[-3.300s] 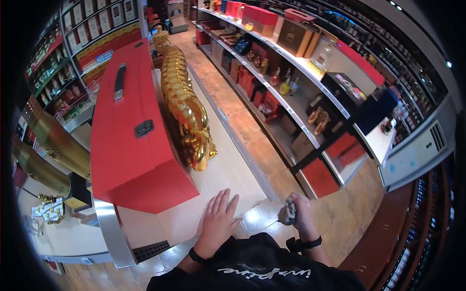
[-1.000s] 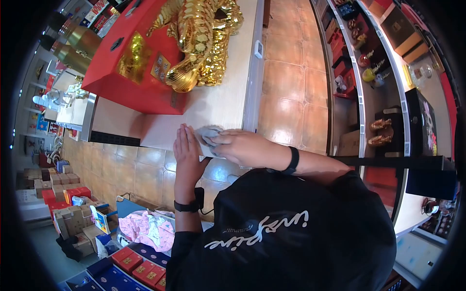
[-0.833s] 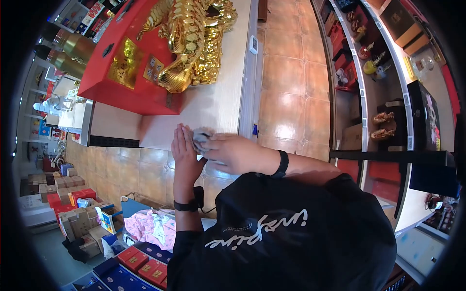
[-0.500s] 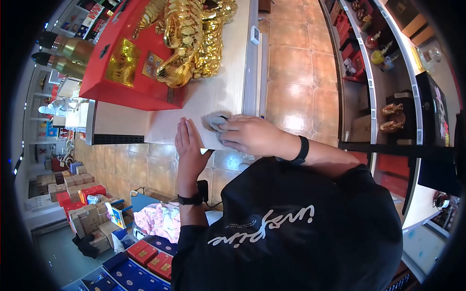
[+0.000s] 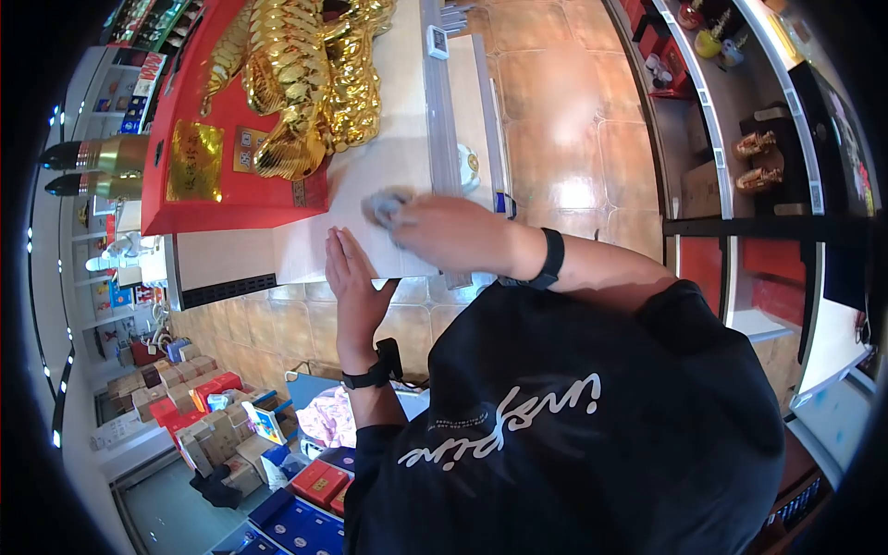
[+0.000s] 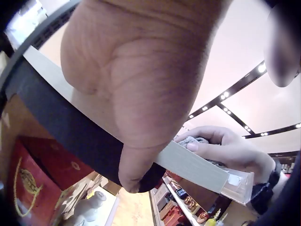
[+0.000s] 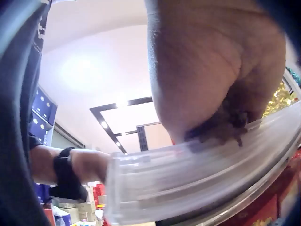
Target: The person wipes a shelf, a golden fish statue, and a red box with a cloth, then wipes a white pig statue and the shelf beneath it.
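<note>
**Cloth on pale worktop, two hands at the near edge**

Nearest: black printed top of the person, filling the lower part of the head view. A black wristband sits on each wrist.

Left hand: flat, fingers straight and together, palm resting on the near end of the pale, wood-grain worktop. In the left wrist view the heel of this hand lies over the worktop's edge.

Right hand: fingers curled down over a crumpled grey cloth, pressing it to the worktop just beyond the left hand's fingertips. Only a corner of the cloth shows past the fingers; the rest is covered. From the right wrist view the cloth appears as a dark wad under the hand, behind a clear plastic rail along the worktop's edge.

Beyond the hands: large red rectangular gift box, shut, bearing a gold plaque; contents not visible. A large gold scaled figure lies beside it on the worktop, its far end cut off by the frame.

Floor, to the left and below: open cardboard cartons holding red and blue packs, too small to identify.

Far right: white shelving carrying small gold and coloured bottles and dark boxes, blurred at the frame's rim.
</note>
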Motion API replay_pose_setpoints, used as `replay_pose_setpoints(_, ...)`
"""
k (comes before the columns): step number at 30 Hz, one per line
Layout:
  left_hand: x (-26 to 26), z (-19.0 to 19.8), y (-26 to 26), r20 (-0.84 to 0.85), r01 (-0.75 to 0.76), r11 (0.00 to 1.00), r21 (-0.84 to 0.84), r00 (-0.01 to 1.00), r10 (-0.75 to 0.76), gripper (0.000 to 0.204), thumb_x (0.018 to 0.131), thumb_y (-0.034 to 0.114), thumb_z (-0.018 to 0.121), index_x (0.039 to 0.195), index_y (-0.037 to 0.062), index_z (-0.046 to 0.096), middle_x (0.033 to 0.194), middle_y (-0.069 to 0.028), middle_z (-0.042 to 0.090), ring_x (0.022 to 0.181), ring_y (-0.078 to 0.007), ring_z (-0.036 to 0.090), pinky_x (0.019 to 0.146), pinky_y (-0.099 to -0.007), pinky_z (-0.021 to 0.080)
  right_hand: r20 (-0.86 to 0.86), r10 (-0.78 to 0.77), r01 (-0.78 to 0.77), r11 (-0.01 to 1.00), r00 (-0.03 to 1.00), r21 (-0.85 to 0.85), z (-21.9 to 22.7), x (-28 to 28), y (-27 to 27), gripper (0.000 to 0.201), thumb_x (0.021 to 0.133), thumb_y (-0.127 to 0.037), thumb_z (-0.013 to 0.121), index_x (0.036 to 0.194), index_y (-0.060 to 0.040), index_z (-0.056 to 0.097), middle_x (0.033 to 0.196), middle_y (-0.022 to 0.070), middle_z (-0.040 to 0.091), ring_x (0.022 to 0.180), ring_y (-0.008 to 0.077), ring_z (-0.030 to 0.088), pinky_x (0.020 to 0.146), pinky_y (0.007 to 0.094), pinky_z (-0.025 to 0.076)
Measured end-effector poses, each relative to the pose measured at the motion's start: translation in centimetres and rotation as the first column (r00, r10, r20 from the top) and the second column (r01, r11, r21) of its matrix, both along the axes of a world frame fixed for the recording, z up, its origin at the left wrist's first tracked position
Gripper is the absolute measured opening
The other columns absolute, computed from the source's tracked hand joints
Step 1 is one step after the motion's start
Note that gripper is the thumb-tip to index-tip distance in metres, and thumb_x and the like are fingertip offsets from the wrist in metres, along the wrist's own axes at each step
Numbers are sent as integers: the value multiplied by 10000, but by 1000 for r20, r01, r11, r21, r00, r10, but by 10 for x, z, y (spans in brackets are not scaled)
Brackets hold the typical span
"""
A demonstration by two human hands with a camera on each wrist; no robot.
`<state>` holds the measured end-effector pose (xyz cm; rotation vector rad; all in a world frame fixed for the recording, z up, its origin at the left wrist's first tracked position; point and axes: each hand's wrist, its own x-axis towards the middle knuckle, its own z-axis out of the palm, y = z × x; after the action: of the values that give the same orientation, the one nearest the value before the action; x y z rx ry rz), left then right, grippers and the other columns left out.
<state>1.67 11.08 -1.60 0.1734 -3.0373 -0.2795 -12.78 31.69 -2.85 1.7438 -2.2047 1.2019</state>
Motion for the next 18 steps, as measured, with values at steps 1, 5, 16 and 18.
replay_pose_setpoints(1,-1,-1,0,5,-2,1000,-13,1000,2,1219,717,202,911,1636,-40,146,1683,-286,204,1565,-454,201,1252,-530,224,-48,-84,82,996,995,-32,-1,-4,0,135,888,-161,663,939,-37,646,976,129,642,964,336,644,876,438,521)
replay_pose_setpoints(5,-2,-4,2,29,-23,999,-26,999,24,1253,693,177,925,1633,-46,127,1680,-299,192,1559,-477,194,1263,-533,199,-38,-71,73,996,997,50,-7,8,-12,96,861,-118,650,897,-41,693,989,131,660,995,312,659,861,439,542)
replay_pose_setpoints(16,-2,-2,4,142,-39,999,-32,989,43,1176,799,154,866,1638,-47,67,1693,-339,100,1587,-471,90,1288,-504,142,33,-188,188,982,982,-1,-16,6,-37,102,791,-117,680,810,-45,750,895,124,713,959,295,697,856,386,558)
replay_pose_setpoints(18,-3,-1,10,157,-59,998,-35,986,64,1185,789,180,868,1624,-82,69,1684,-352,105,1580,-484,106,1288,-511,145,0,-124,124,992,992,-2,-21,17,-40,105,784,-122,686,787,-40,752,900,130,723,971,286,701,858,396,556)
